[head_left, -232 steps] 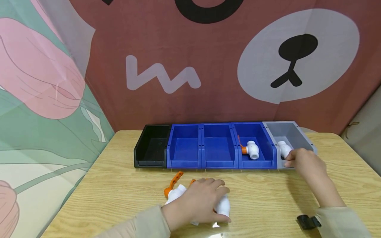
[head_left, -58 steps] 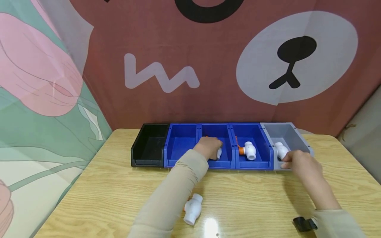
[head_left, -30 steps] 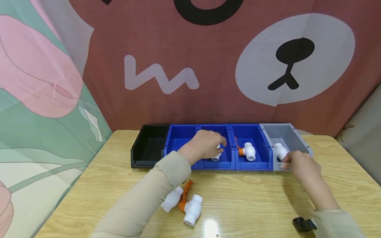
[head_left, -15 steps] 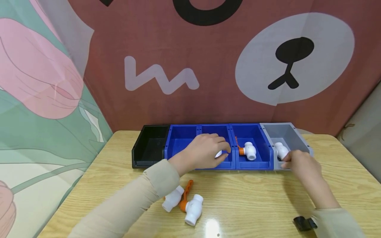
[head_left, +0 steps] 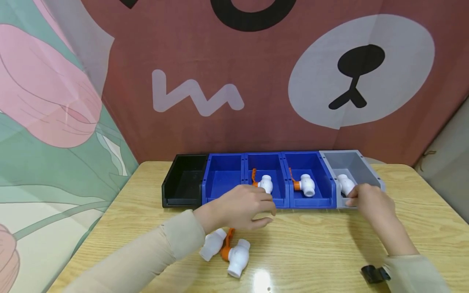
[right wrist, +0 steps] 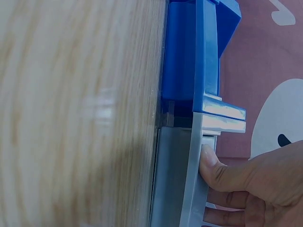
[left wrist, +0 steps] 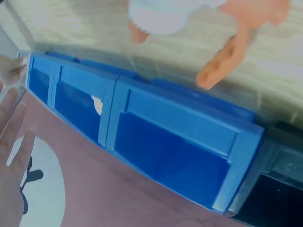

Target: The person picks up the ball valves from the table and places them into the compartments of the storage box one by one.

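My left hand [head_left: 243,207] hovers, fingers loosely bent and holding nothing, between the bins and two white ball valves on the table. The nearer valve [head_left: 239,258] has an orange lever; the other valve [head_left: 212,244] lies close on its left. In the middle blue bin [head_left: 269,162] sits a valve [head_left: 265,184] with its orange lever up. The right-hand blue bin [head_left: 315,202] holds a similar valve [head_left: 307,185]. My right hand [head_left: 373,203] pinches the front edge of the grey bin [right wrist: 193,179], thumb outside; a white valve [head_left: 345,185] lies inside, by the fingers.
A black bin [head_left: 185,179] and another blue bin [head_left: 224,179] continue the row leftward on the wooden table [head_left: 311,244]. A printed cloth [head_left: 205,130] hangs behind the bins. Near the right sleeve is a small black object [head_left: 373,274].
The left hand has carried a valve from the table into the middle blue bin, let it go, and drawn back toward the remaining valves. The right hand has stayed at the grey bin.
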A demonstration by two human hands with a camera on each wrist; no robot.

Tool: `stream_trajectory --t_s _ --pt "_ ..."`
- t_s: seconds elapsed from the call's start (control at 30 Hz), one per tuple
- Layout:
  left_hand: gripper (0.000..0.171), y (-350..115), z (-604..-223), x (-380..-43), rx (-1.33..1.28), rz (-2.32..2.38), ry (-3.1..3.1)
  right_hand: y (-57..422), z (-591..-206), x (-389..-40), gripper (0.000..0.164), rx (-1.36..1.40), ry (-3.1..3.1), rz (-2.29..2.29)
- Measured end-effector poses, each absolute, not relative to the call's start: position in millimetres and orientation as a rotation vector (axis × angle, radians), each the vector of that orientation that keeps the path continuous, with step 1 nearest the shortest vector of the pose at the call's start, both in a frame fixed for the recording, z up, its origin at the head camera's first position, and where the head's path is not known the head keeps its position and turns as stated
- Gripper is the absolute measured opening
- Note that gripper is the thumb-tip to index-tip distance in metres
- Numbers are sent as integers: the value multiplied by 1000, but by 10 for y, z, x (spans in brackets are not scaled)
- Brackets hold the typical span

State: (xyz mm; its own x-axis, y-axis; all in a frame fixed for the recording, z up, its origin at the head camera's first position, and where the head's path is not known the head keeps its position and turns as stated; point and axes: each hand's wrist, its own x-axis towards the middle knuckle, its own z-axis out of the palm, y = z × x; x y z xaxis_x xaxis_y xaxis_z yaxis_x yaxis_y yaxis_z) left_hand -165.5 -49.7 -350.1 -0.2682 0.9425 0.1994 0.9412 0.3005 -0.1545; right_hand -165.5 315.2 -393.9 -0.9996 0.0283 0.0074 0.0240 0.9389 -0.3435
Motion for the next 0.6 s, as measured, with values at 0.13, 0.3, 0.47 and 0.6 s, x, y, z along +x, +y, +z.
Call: stream_trajectory --t_s 0.13,0.3,0.47,0.6 --pt "19 -573 -3540 -1588 -1756 27 -2326 3153 -3930 -1659 23 -57 -3094 550" --pt "19 -666 -3577 -1510 -1797 13 -2338 3149 -3924 -1660 23 -66 -3099 549" --pt "19 -758 -3659 -1425 -1846 2 -2295 3150 -3929 -1658 22 -65 -3096 550" --pt "18 -828 -3740 -1363 -1869 1 -2259 3145 -3926 -1657 22 -60 -3093 547"
